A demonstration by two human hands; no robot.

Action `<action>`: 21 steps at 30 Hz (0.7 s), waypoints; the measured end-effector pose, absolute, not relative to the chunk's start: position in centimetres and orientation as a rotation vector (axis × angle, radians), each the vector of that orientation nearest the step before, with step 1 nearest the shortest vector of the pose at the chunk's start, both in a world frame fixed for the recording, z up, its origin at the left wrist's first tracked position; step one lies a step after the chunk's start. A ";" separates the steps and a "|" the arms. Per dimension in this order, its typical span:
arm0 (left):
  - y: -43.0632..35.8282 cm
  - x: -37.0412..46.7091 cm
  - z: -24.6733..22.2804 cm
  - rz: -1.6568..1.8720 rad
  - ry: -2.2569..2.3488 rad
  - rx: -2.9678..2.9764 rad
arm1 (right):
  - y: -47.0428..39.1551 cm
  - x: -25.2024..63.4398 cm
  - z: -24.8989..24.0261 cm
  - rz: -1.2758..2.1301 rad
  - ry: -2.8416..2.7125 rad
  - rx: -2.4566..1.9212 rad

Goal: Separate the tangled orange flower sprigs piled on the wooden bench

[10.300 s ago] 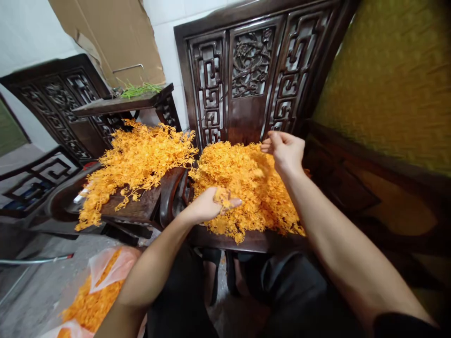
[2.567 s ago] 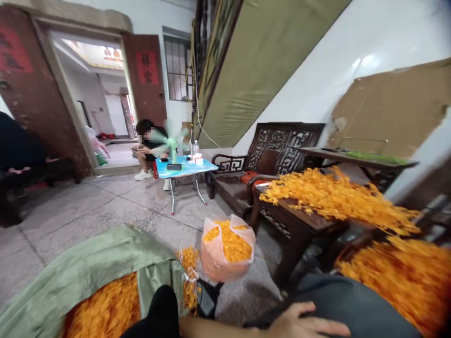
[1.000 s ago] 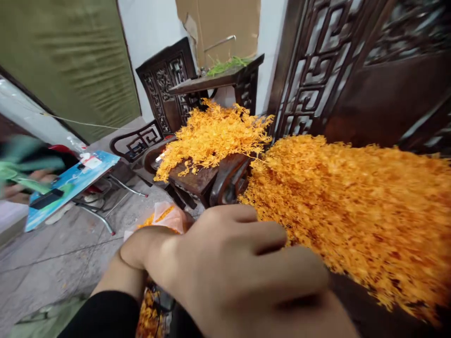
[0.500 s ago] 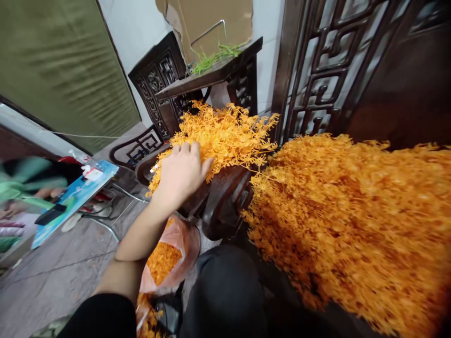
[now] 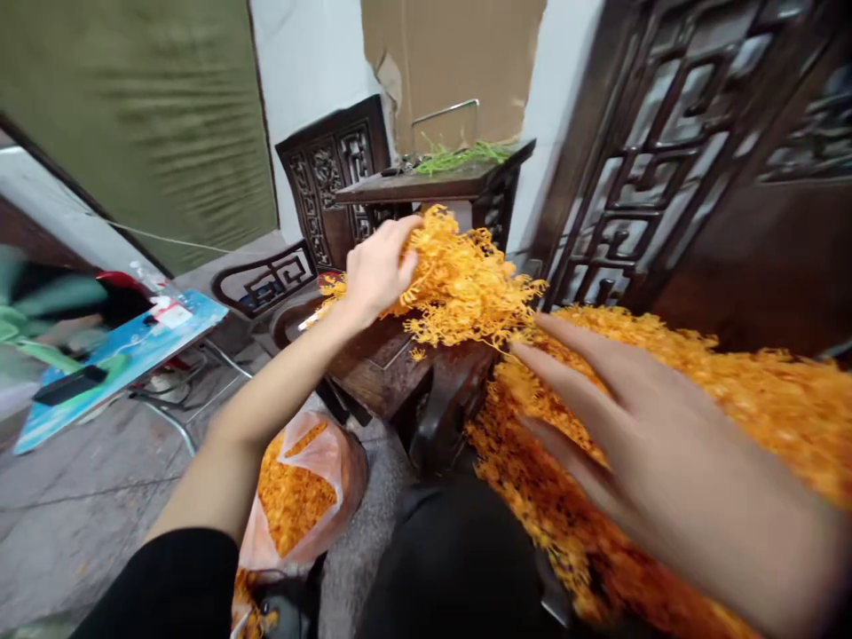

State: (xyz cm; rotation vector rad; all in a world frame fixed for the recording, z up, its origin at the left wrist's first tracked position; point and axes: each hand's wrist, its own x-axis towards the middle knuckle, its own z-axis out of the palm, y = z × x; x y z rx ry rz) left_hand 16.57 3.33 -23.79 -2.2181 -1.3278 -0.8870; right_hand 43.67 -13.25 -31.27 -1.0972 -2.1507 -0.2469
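A heap of orange, frilly plastic-looking sprigs (image 5: 459, 280) lies on a dark wooden table (image 5: 369, 377). My left hand (image 5: 382, 271) is at the heap's left side, its fingers curled against the sprigs; whether it grips any is hidden. At the right, my right hand (image 5: 619, 426) reaches over a much larger orange pile (image 5: 745, 390). Its fingers are spread, and the fingertips are near the right edge of the heap. Nothing shows between them.
Below the left forearm stands a pink plastic bag (image 5: 352, 461) of orange pieces. Green sprigs (image 5: 459, 158) lie on a raised dark shelf (image 5: 426, 185). At the left are a blue folding table (image 5: 179, 333) and a green fan (image 5: 33, 342).
My right hand has come into view from the right. My left hand has moved up and right along the heap, baring part of the tabletop. The camera view has shifted.
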 end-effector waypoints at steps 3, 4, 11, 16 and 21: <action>2.7 16.7 -23.9 -0.731 -1.401 -2.245 | -6.3 37.5 -29.1 -0.327 -2.222 -1.148; 2.6 16.5 -23.9 -0.682 -1.432 -2.244 | -4.2 35.4 -28.9 -0.344 -2.220 -1.191; 3.5 12.3 -22.3 -0.529 -1.624 -2.128 | 3.3 27.1 -32.4 -0.212 -2.282 -1.504; 5.1 10.2 -21.4 -0.842 -1.849 -2.013 | 4.1 27.1 -33.8 -0.138 -2.481 -1.588; 6.1 10.4 -20.1 -1.349 -1.934 -1.751 | 4.1 27.1 -33.6 -0.033 -2.589 -1.665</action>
